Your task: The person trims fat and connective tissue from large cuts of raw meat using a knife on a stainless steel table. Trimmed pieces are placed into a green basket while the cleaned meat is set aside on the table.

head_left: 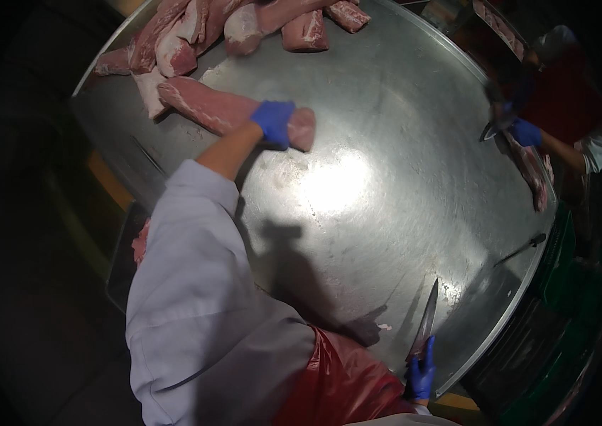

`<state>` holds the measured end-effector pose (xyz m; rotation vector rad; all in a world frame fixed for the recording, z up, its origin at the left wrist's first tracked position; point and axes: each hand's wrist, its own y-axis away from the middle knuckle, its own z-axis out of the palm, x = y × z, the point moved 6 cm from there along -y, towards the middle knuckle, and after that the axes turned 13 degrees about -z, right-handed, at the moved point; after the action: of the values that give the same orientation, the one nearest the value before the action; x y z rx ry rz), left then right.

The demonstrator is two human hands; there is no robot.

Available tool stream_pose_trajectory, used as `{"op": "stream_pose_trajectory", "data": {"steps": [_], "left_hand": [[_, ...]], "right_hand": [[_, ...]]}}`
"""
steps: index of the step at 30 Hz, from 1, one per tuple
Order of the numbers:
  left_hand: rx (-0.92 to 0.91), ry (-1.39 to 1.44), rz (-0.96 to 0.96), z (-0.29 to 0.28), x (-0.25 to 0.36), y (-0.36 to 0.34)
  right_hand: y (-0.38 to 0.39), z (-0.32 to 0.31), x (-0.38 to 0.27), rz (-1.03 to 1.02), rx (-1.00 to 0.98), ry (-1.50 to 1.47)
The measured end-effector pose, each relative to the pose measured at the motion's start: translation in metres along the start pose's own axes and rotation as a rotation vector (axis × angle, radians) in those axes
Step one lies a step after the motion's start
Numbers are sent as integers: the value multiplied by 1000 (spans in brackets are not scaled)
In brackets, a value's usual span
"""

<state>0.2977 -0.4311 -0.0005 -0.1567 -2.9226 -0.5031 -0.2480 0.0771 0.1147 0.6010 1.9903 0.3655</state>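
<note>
My left hand [273, 124], in a blue glove, is closed around a long pork loin [214, 105] near its right end. That loin lies slantwise on the metal table [379, 234], its far end close to the heap of other loins [240, 32] at the back left. Down at the front right, my right hand [421, 373], also gloved in blue, grips a knife [426, 319]. Its long blade points away from me, over the table top, well apart from the meat. The knife's handle is mostly hidden by my fingers.
Across the right edge, a co-worker's blue-gloved hand [526, 133] is by a strip of meat [532, 174], with a knife blade [487, 132] beside it. A dark rod-like tool [521, 250] lies at the right rim. Left of my arm, a dark bin [117, 266] holds pink meat.
</note>
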Motion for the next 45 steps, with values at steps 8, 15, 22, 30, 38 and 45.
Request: {"op": "stream_pose_trajectory", "data": {"steps": [8, 15, 22, 30, 38, 45], "left_hand": [[-33, 633, 321, 22, 233, 110], [-280, 1633, 886, -66, 359, 195], [-319, 1710, 556, -32, 369, 280], [305, 333, 216, 146, 347, 326], [283, 185, 835, 172, 684, 345], [0, 26, 507, 199, 752, 311]], "right_hand": [[68, -38, 40, -68, 155, -109], [108, -95, 128, -39, 300, -242], [125, -158, 203, -189, 370, -223], [123, -201, 281, -210, 476, -333], [18, -241, 280, -470, 476, -267], [-31, -236, 270, -359, 362, -499]]}}
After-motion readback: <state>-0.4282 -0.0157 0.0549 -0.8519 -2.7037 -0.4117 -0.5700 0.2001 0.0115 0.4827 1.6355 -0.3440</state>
